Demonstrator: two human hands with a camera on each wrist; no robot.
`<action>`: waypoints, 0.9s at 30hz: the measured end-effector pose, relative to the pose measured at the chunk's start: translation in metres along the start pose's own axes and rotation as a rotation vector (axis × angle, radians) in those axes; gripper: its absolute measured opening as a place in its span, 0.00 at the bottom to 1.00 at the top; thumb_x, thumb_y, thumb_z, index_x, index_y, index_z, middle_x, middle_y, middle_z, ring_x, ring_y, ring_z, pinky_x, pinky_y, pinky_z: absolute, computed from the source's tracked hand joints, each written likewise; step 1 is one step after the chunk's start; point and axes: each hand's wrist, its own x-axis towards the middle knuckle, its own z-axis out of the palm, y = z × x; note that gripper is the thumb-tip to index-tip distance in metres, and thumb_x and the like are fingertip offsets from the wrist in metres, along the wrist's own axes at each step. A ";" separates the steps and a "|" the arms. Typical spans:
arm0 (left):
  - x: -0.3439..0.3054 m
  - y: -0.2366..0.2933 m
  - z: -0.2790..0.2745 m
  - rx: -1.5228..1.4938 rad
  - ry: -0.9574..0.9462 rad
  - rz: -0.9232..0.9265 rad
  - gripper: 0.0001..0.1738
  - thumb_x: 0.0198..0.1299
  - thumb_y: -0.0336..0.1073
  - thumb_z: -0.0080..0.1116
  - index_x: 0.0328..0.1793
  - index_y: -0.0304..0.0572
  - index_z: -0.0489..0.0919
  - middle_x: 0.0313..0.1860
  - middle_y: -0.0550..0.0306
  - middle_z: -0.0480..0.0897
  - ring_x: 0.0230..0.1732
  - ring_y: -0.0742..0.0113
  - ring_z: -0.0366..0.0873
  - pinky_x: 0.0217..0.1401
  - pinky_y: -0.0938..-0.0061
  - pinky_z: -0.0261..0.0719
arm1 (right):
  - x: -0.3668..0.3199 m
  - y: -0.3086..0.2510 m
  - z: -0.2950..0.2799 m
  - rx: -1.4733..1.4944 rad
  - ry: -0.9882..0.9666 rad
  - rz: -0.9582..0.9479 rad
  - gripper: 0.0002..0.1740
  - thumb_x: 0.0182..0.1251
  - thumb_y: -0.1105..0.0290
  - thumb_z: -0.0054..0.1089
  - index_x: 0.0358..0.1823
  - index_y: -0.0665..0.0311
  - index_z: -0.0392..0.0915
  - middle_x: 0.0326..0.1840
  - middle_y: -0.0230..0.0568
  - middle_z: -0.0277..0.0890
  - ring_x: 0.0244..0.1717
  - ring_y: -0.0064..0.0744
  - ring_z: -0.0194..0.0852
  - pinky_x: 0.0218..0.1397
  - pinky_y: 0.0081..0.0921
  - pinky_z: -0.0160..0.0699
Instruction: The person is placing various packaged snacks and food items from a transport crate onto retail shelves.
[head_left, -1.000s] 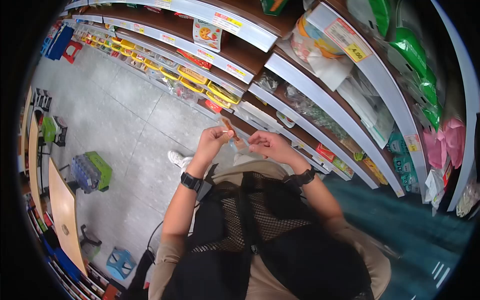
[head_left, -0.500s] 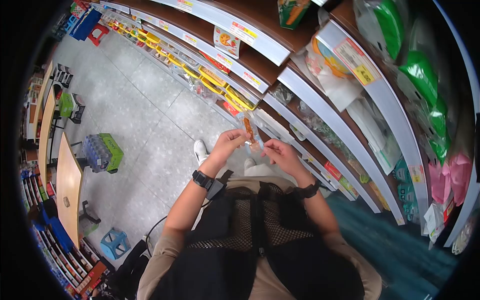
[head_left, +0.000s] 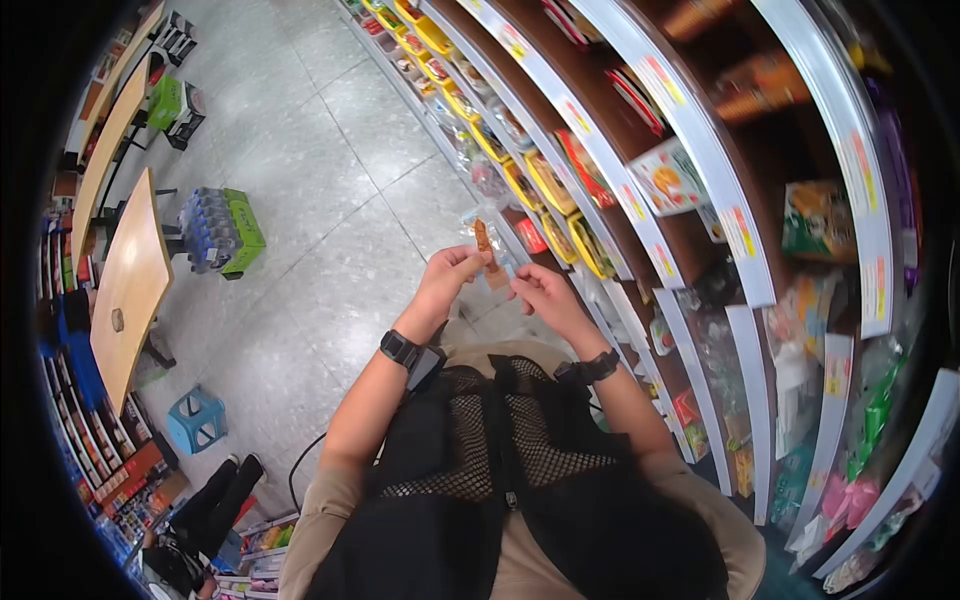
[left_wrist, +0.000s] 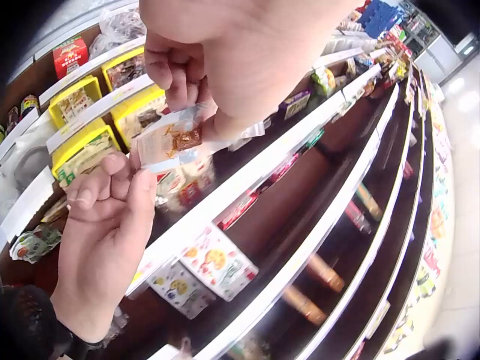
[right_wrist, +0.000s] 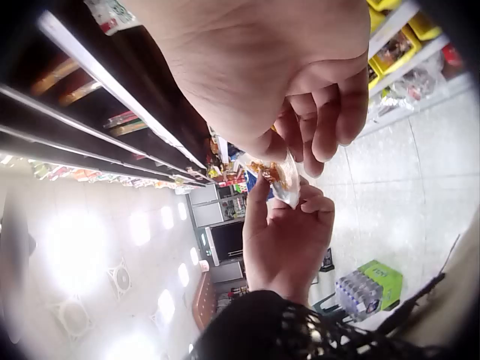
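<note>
A small clear snack packet with a reddish-brown piece inside is held up in front of the body. My left hand pinches it between thumb and fingers along one side. At its lower corner my right hand pinches the wrapper with thumb and index finger. In the left wrist view the packet spans the gap between both hands, its printed pale end toward the right fingertips. The right wrist view shows the packet partly hidden behind the right hand's fingers.
Shelves with price labels and yellow bins run along the right. On the left stand a wooden table, a bottle pack and a blue stool. Another person is at the lower left. Tiled floor lies between.
The head view has turned, so shelves, table and stool sit differently, and another person shows at lower left. My right hand has come in from beside the packet to pinch its corner.
</note>
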 end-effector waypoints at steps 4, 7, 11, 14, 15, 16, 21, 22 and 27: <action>0.045 0.027 -0.059 -0.004 0.050 0.016 0.11 0.63 0.42 0.63 0.37 0.42 0.85 0.28 0.70 0.79 0.29 0.81 0.69 0.34 0.81 0.65 | 0.078 -0.024 0.038 -0.042 0.074 -0.024 0.12 0.72 0.63 0.58 0.45 0.65 0.74 0.31 0.31 0.78 0.24 0.14 0.67 0.27 0.15 0.67; 0.102 0.016 -0.083 0.073 0.042 -0.017 0.13 0.62 0.43 0.65 0.36 0.41 0.86 0.27 0.68 0.79 0.29 0.79 0.69 0.33 0.80 0.66 | 0.124 -0.013 0.039 -0.047 0.209 -0.038 0.12 0.72 0.63 0.59 0.43 0.65 0.74 0.30 0.30 0.78 0.24 0.14 0.68 0.25 0.16 0.66; 0.180 0.028 -0.080 0.110 0.033 -0.067 0.18 0.61 0.48 0.66 0.41 0.39 0.87 0.29 0.65 0.80 0.32 0.78 0.71 0.36 0.80 0.67 | 0.170 0.001 0.017 0.245 0.425 0.162 0.11 0.70 0.60 0.61 0.42 0.61 0.77 0.28 0.28 0.74 0.20 0.14 0.65 0.22 0.15 0.64; 0.249 0.010 -0.080 0.057 -0.059 -0.118 0.20 0.61 0.49 0.67 0.46 0.38 0.86 0.33 0.64 0.82 0.34 0.76 0.77 0.38 0.79 0.73 | 0.213 0.010 -0.007 0.360 0.616 0.158 0.08 0.71 0.62 0.60 0.37 0.56 0.75 0.26 0.24 0.71 0.18 0.13 0.63 0.22 0.15 0.61; 0.264 0.009 -0.081 0.048 -0.082 -0.149 0.21 0.61 0.49 0.67 0.49 0.37 0.85 0.35 0.63 0.83 0.34 0.75 0.77 0.38 0.79 0.74 | 0.229 0.016 -0.015 0.399 0.679 0.142 0.08 0.72 0.62 0.59 0.36 0.54 0.73 0.25 0.23 0.71 0.18 0.13 0.62 0.22 0.15 0.60; 0.281 0.014 -0.079 0.042 -0.101 -0.170 0.22 0.61 0.48 0.67 0.51 0.37 0.84 0.38 0.62 0.83 0.35 0.74 0.78 0.38 0.79 0.74 | 0.247 0.023 -0.026 0.456 0.700 0.098 0.07 0.73 0.63 0.58 0.36 0.54 0.71 0.24 0.24 0.71 0.17 0.13 0.62 0.19 0.14 0.61; 0.338 0.038 -0.096 0.128 -0.225 -0.265 0.24 0.64 0.44 0.60 0.61 0.36 0.78 0.45 0.57 0.85 0.38 0.70 0.81 0.41 0.76 0.77 | 0.314 0.046 -0.071 0.456 0.817 0.051 0.07 0.74 0.62 0.57 0.37 0.53 0.71 0.24 0.25 0.72 0.15 0.15 0.64 0.14 0.13 0.63; 0.341 0.051 -0.105 0.239 -0.265 -0.250 0.23 0.65 0.45 0.56 0.59 0.36 0.78 0.44 0.56 0.86 0.38 0.70 0.82 0.41 0.76 0.78 | 0.323 0.048 -0.074 0.473 0.857 0.092 0.08 0.74 0.62 0.58 0.37 0.53 0.71 0.23 0.26 0.72 0.14 0.15 0.65 0.13 0.13 0.63; 0.348 0.016 -0.236 0.732 0.065 -0.137 0.20 0.57 0.40 0.54 0.46 0.30 0.84 0.35 0.43 0.87 0.38 0.54 0.87 0.45 0.63 0.83 | 0.344 0.062 -0.085 0.585 0.943 0.131 0.08 0.71 0.61 0.60 0.35 0.54 0.75 0.22 0.27 0.73 0.14 0.19 0.67 0.13 0.17 0.66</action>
